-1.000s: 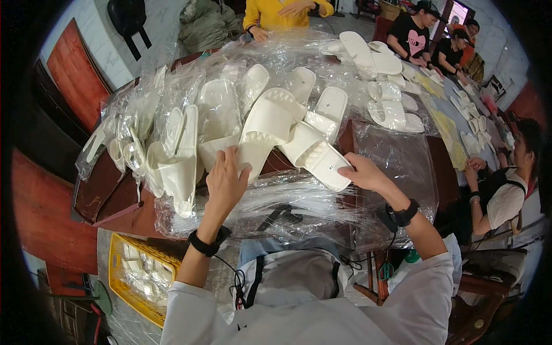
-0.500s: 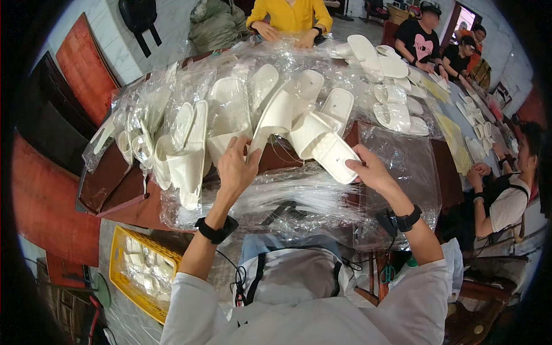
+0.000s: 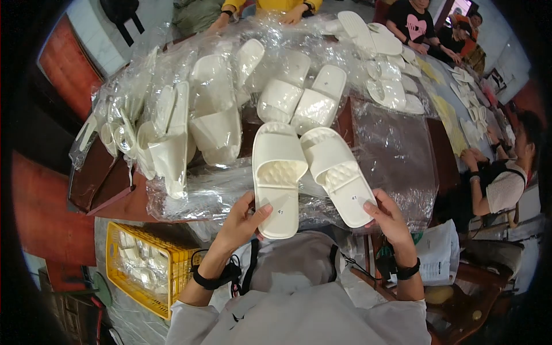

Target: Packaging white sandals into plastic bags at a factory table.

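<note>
My left hand [image 3: 244, 221] grips a white slipper [image 3: 277, 201] by its heel end, thumb on top of the sole. In my right hand [image 3: 388, 215] is the matching white slipper [image 3: 352, 198], held by its heel edge in the same way. Both slippers point away from me, their toe ends close together over the table's near side. Just beyond them lies another pair of white slippers [image 3: 319, 103] on the table. Left of that pair, a large white slipper [image 3: 215, 123] rests in clear plastic.
Clear plastic bags [image 3: 397, 155] cover much of the brown table. More bagged slippers [image 3: 172, 149] lie at the left. A yellow crate [image 3: 121, 276] holding wrapped white items stands at lower left. Several people work around the table, one in a yellow top [image 3: 276, 6] opposite.
Both hands have come back toward me. My left hand, empty-looking before, now holds a slipper; the two slippers are side by side, turned with their heels to me.
</note>
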Available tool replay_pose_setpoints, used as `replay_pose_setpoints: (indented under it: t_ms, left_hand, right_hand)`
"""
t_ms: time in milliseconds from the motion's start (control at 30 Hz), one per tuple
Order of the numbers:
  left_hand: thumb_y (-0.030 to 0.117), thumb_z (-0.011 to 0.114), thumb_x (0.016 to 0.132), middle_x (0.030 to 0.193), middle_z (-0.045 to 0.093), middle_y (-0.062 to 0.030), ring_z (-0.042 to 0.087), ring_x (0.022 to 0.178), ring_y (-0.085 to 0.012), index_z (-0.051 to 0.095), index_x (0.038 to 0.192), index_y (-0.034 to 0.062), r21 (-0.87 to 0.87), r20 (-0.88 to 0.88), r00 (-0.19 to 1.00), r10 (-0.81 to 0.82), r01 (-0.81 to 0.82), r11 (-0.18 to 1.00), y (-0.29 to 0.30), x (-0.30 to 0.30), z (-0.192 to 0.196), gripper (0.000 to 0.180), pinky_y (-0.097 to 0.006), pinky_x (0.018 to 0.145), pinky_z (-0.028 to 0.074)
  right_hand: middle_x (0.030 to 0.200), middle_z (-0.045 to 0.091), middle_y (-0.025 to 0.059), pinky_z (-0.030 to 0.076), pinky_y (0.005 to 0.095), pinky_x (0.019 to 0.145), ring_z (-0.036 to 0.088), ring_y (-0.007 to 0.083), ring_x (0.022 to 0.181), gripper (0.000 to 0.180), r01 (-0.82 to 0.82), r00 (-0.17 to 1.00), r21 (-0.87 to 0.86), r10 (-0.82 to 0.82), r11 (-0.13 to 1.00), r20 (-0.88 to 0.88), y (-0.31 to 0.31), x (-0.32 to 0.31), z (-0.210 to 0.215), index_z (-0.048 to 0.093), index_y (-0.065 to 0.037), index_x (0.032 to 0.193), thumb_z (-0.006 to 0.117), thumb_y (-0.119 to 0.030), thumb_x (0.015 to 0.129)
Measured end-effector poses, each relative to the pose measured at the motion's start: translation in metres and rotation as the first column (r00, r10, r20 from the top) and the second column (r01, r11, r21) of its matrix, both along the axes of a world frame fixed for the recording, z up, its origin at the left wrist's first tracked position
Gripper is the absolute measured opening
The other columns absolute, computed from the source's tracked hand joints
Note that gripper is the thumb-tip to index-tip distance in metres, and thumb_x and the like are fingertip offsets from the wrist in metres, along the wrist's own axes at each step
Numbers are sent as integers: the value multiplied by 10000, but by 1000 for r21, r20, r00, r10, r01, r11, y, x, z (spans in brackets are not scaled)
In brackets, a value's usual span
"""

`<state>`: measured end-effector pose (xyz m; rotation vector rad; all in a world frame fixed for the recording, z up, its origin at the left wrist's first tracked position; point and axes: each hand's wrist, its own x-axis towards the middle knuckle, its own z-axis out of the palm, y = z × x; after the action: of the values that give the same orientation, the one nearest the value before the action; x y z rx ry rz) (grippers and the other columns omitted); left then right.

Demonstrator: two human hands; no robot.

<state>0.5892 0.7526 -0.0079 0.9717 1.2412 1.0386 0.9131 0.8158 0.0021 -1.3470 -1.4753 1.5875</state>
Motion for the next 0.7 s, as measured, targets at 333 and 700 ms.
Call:
replay_pose_setpoints:
  t_ms: [333, 700]
  left_hand:
    - [234, 713, 803, 818, 605, -148, 599, 574, -240, 525, 1064, 12, 261, -809, 563, 170, 86, 961, -4, -3, 3, 391, -340, 510, 469]
    - [129, 680, 812, 876, 605, -105, 631, 678, -245, 595, 1049, 76, 330, -814, 580, 13, 444, 833, 25, 38, 48, 257, -338, 592, 482]
  right_hand:
    - [864, 569, 122, 458, 380, 721, 570, 271, 832, 326, -140, 726, 773, -467, 619, 505, -11, -12, -21, 550, -22, 1106, 665, -145, 827]
    - [839, 522, 91, 441, 403, 671, 531, 301, 800, 202, -166, 807, 761, -357, 627, 470, -7, -75, -24, 582, -64, 870, 720, -134, 740]
